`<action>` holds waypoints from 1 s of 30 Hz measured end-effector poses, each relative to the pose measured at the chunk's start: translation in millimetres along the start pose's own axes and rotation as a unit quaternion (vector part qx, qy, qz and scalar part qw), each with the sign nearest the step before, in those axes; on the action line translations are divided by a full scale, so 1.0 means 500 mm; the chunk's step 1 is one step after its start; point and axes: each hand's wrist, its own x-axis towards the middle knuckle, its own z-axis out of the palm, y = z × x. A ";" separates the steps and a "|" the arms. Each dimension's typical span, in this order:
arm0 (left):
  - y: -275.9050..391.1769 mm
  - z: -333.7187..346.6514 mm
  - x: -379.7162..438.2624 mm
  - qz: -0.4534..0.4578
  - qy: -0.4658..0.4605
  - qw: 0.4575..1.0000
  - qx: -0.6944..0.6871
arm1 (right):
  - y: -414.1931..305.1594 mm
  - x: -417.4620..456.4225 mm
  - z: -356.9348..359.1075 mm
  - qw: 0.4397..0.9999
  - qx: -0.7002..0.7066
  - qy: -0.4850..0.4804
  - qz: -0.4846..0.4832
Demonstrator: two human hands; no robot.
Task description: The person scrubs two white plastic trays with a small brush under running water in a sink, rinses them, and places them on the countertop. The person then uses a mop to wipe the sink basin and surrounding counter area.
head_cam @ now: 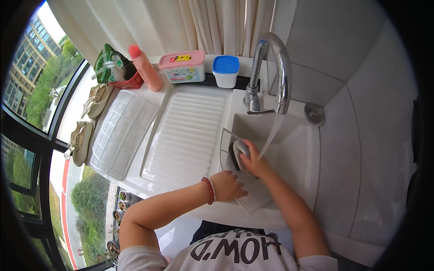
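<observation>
My right hand grips a scrub brush with a grey-and-white back and dark bristles. The bristles face a clear plastic panel or bin, held tilted over the left side of the white sink. At the near edge of this clear piece is my left hand, its fingers curled over the rim. Much of the piece is hard to make out because it is see-through. A stream of water runs from the chrome faucet into the sink, close past my right hand.
Left of the sink lies a ribbed washboard. Beyond it, a clear ribbed plastic cover rests near sneakers. Along the back stand a pink bottle, a pink-lidded box, a blue-lidded tub and a red basket.
</observation>
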 end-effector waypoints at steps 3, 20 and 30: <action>-0.042 -0.033 0.046 -0.034 -0.077 0.996 -0.036 | 0.061 -0.002 -0.057 0.994 -0.094 0.003 0.046; -0.182 -0.147 0.193 -0.170 -0.066 0.970 -0.163 | -0.046 -0.107 -0.301 0.968 0.141 0.201 0.044; -0.163 -0.154 0.118 -0.157 -0.115 0.963 -0.185 | -0.058 -0.109 -0.283 0.945 0.197 0.261 -0.012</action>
